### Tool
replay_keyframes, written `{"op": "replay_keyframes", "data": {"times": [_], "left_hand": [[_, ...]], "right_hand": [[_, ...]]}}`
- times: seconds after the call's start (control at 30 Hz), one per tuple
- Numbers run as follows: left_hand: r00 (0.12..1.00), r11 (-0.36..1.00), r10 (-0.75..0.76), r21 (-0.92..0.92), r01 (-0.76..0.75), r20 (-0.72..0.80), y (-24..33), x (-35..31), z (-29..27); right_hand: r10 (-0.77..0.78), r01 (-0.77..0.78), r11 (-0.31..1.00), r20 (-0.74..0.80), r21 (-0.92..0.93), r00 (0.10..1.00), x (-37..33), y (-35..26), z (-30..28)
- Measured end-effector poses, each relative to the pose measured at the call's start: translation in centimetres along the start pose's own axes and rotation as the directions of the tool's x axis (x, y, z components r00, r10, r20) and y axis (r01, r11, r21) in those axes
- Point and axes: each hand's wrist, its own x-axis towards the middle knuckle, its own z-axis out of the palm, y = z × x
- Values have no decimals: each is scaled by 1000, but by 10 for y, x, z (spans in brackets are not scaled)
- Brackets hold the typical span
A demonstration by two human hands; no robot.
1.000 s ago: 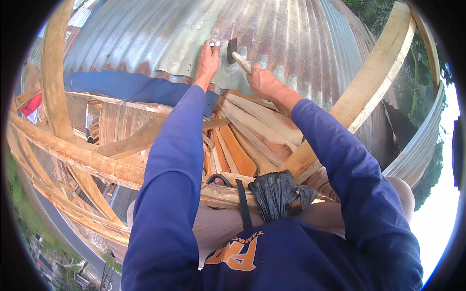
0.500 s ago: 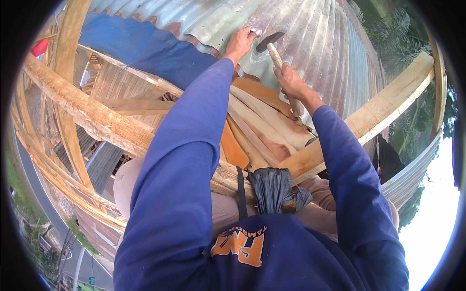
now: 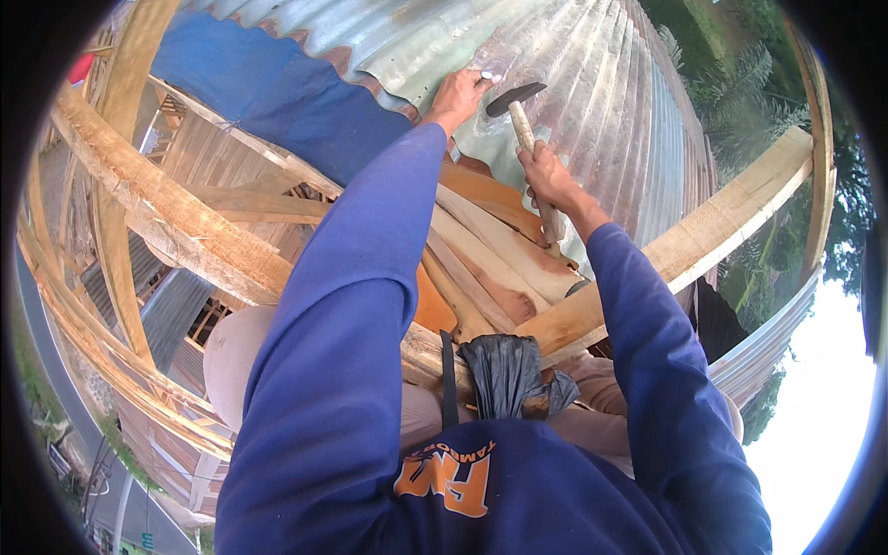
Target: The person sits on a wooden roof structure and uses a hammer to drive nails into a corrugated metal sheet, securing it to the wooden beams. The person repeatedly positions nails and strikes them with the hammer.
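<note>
Rust-streaked corrugated metal roofing [image 3: 592,102] backs a black-headed, wooden-handled hammer [image 3: 522,126], the right hand [image 3: 548,176] closed round it; left of the hammer, the left hand [image 3: 456,96] curls, hold unclear.

Hammer [image 3: 521,123]: dark head, pale wooden handle; gripped in right hand [image 3: 548,176], head far, handle slanting near and right.
Roofing [image 3: 606,106]: corrugated metal, grey-green, rust-stained, wavy near edge; far, beneath hammer head and left hand [image 3: 456,99]; contact unclear.

Room to pass over the corrugated roof [image 3: 615,88] between the hammer [image 3: 515,97] and its right edge, but hammer blocks just right of left hand [image 3: 455,98], and thick beam [image 3: 726,203] crosses lower right.
</note>
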Motion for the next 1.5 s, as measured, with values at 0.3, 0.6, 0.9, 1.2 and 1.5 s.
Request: {"op": "replay_keyframes", "data": {"times": [0.3, 0.6, 0.9, 1.2, 1.5], "left_hand": [[999, 1000, 7, 10, -8, 37, -10, 8, 1], [997, 999, 47, -16, -46, 60, -24, 16, 2], [992, 1000, 9, -20, -6, 123, -10, 9, -1], [996, 997, 42, -70, -37, 80, -10, 9, -1], [994, 1000, -3, -6, 3, 106, 1, 5, -7]], "right_hand": [[-70, 69, 991, -1, 114, 998, 4, 6, -3], [-158, 204, 925, -165, 320, 974, -14, -12, -23], [-287, 301, 951, -167, 70, 943, -28, -46, -49], [-464, 431, 883, -214, -185, 860, -29, -55, -43], [-459, 432, 888, -308, -154, 833, -32, -77, -52]]}}
